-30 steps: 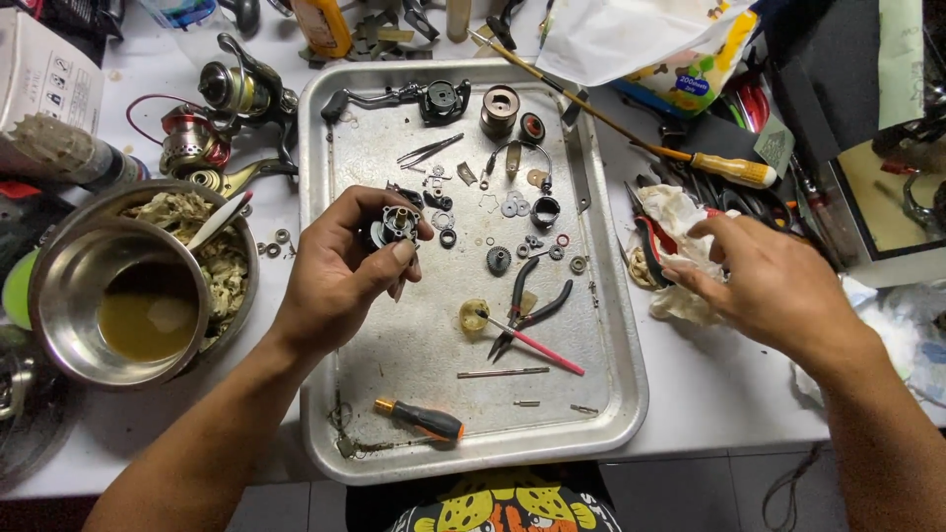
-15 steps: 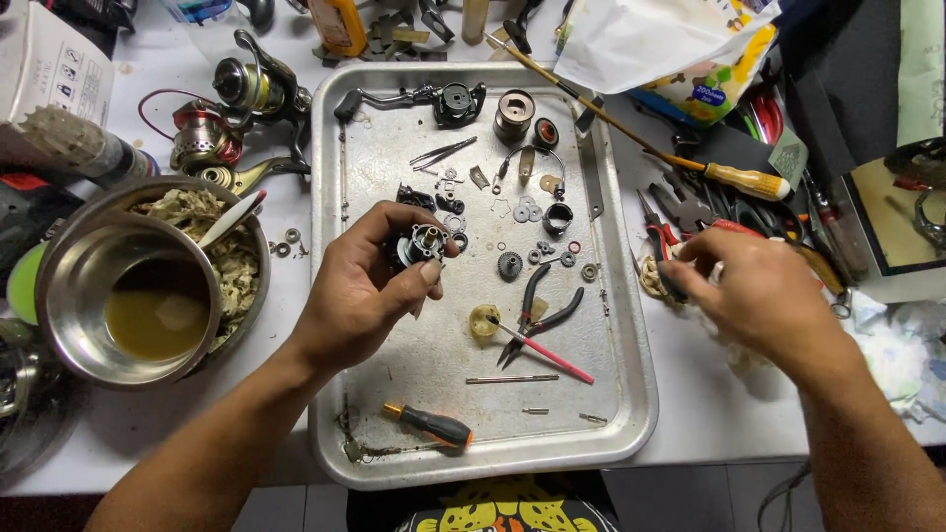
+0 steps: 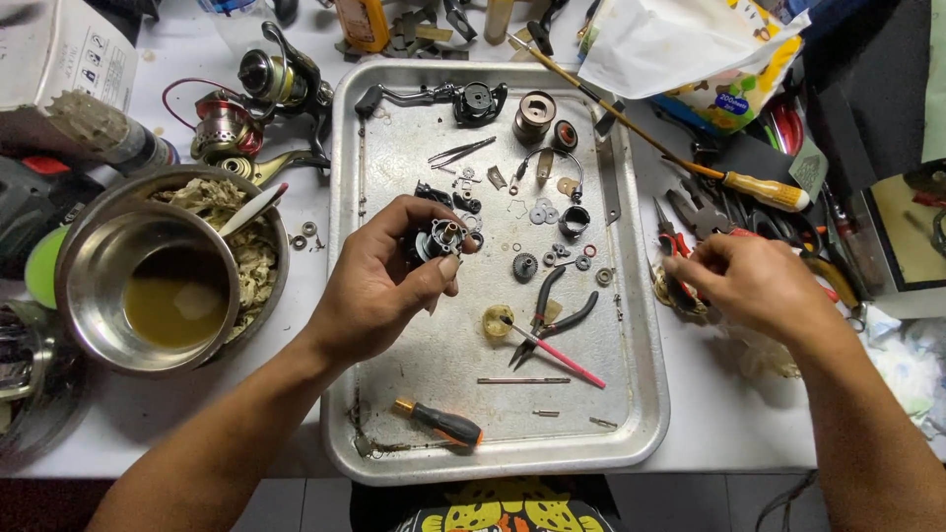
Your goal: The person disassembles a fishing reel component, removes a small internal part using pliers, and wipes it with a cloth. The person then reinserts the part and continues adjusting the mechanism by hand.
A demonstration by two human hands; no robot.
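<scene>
My left hand (image 3: 379, 281) is over the metal tray (image 3: 641, 394), gripping a small black reel body part (image 3: 440, 237) with a brass centre between thumb and fingers. My right hand (image 3: 754, 281) rests on the white table just right of the tray, fingers curled over red-handled pliers (image 3: 672, 246) and a dirty rag (image 3: 680, 296); what it grips is hidden. On the tray lie black needle-nose pliers (image 3: 547, 310), a pink-handled pick (image 3: 557, 353), a black and orange screwdriver (image 3: 441, 422), a gear (image 3: 524, 266) and several washers and small parts.
A steel bowl (image 3: 94, 286) with yellowish liquid stands left, inside another bowl with rags. Two fishing reels (image 3: 251, 103) lie at the back left. A yellow-handled screwdriver (image 3: 759, 187), tissue pack (image 3: 690, 49) and tools crowd the right side.
My left hand has shifted slightly up and right with the reel part, turning it. My right hand has moved left, closer to the tray's edge, over the pliers and rag.
</scene>
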